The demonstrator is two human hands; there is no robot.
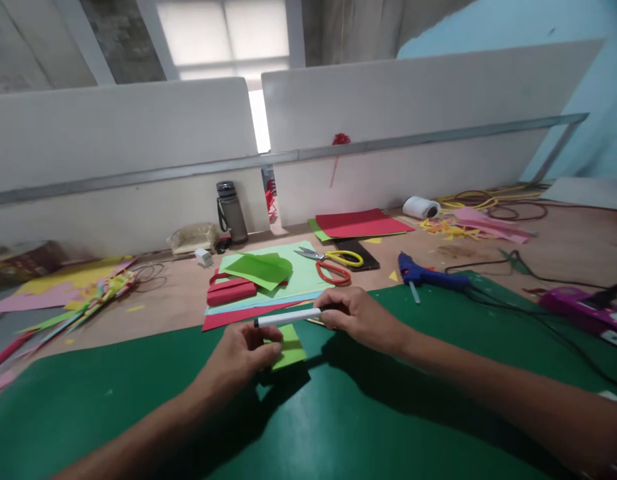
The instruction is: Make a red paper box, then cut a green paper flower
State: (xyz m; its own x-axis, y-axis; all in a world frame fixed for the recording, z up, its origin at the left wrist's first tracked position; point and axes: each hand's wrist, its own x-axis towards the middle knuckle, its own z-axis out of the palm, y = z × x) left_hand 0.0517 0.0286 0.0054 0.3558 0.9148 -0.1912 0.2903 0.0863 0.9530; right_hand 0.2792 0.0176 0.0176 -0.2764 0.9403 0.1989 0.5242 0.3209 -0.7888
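Note:
My left hand (251, 350) pinches a small light-green piece of paper (291, 348) between thumb and fingers, above the green mat (188, 413). In my right hand (356, 317) is a white marker (291, 317), gripped at its right end. The marker lies level, its black left tip beside the fingers of my left hand; whether they touch it I cannot tell. Just beyond my hands are scissors (338, 260) with yellow and red handles, green paper (261, 269) and a red pouch-like item (232, 291).
A blue glue gun (431, 273) with its cord lies at right, near a purple power strip (583, 310). Red sheets (358, 222) lie over a dark flat object. A grey bottle (232, 212) stands by the white panel. Paper strips (98, 297) are at left.

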